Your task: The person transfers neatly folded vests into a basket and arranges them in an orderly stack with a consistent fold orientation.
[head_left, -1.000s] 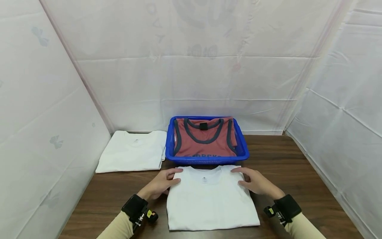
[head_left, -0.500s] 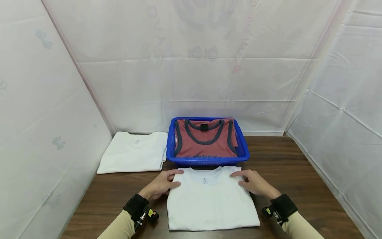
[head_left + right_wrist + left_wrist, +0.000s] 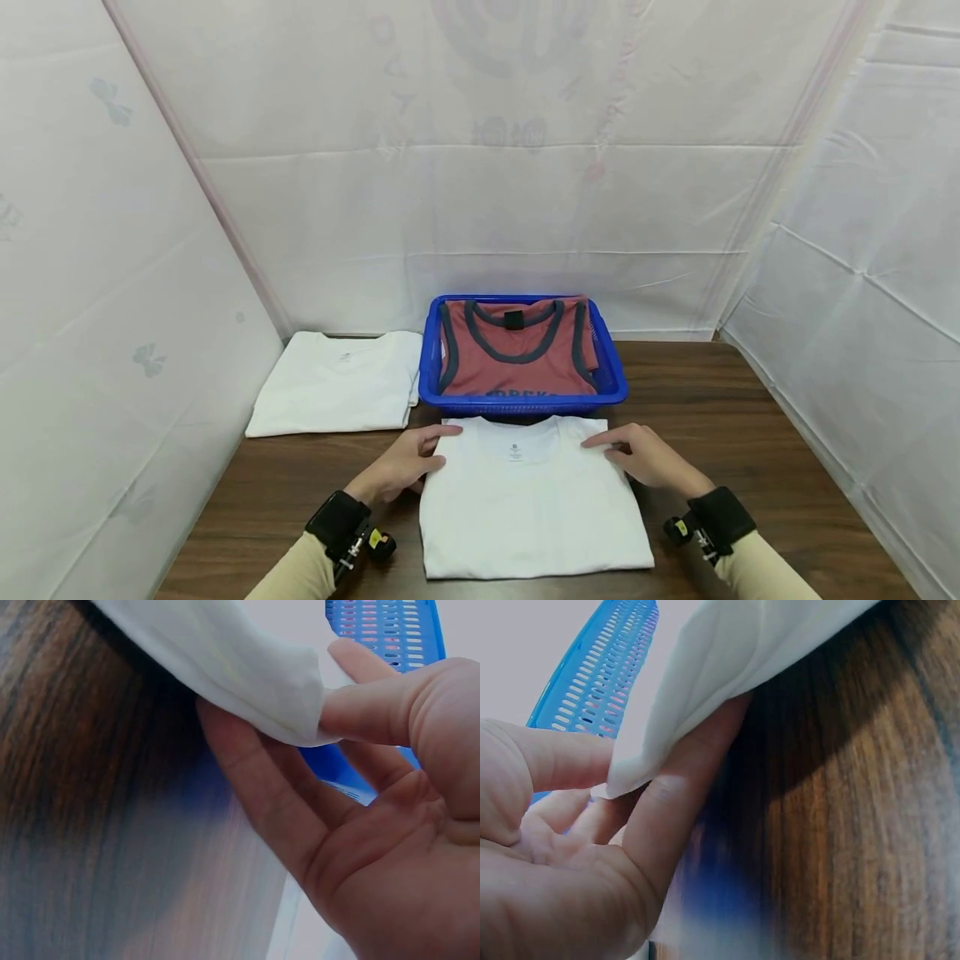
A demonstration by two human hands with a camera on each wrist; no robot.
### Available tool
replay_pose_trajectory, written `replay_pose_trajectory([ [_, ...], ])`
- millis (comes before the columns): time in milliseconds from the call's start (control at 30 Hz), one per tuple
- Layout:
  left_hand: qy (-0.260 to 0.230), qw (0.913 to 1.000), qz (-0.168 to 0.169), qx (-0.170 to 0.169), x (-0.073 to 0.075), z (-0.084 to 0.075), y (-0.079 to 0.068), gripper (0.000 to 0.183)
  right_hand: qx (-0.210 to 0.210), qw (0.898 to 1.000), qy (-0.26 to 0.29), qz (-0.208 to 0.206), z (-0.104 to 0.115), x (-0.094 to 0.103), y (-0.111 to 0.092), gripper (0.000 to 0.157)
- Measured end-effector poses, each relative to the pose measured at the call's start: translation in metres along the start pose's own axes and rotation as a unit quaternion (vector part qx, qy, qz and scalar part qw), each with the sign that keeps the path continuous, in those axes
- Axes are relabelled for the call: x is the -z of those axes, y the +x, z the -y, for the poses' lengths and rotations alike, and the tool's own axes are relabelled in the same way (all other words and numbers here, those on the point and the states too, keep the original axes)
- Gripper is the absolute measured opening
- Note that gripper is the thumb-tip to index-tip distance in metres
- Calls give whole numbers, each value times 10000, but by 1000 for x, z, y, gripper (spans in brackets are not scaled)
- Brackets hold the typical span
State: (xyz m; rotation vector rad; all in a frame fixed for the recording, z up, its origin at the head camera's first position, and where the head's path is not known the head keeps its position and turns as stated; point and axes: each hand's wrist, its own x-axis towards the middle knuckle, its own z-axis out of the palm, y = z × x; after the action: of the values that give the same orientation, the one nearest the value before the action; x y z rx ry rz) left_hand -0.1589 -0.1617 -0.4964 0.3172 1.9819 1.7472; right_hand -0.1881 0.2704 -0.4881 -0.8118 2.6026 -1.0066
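A folded white T-shirt (image 3: 525,508) lies at the front of the table, its collar facing the blue basket. My left hand (image 3: 405,461) holds its left side near the collar. In the left wrist view the shirt's edge (image 3: 656,712) sits between thumb and fingers, with fingers (image 3: 679,799) reaching beneath the cloth. On the opposite side, my right hand (image 3: 651,458) pinches the shirt the same way. The right wrist view has the thumb over the folded edge (image 3: 277,697) and fingers (image 3: 262,780) tucked underneath. Those fingertips are hidden by the cloth.
Just behind the shirt stands a blue plastic basket (image 3: 525,408), containing a red tank top (image 3: 517,371) with dark grey trim. Another folded white T-shirt (image 3: 337,387) lies left of the basket. White sheeting (image 3: 480,208) walls the brown wooden table (image 3: 720,417) at the back and sides.
Both hands stay at the shirt's two sides with only slight shifts of the fingers. The shirt, basket and other clothes keep their places.
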Motion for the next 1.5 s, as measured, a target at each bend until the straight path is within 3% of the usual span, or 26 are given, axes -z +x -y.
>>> replay_pose_trajectory([
  [167,-69,9998,-43,-207,1,0,-3,51,122,9998,47,-115,0,1,-1,38],
  [400,-48,9993,-232,-288,3,0,-6,52,721,9967,231,-289,-1,6,-3,36],
  [800,-162,9994,-216,-225,7,-5,-10,43,687,9947,660,-381,3,9,-7,34],
  [1167,-282,9986,-215,-383,11,-5,-12,34,1007,9883,916,-694,5,13,-8,35],
  [1500,-160,9974,-316,-625,16,-25,-16,31,1151,9839,889,-1039,15,20,-5,35],
])
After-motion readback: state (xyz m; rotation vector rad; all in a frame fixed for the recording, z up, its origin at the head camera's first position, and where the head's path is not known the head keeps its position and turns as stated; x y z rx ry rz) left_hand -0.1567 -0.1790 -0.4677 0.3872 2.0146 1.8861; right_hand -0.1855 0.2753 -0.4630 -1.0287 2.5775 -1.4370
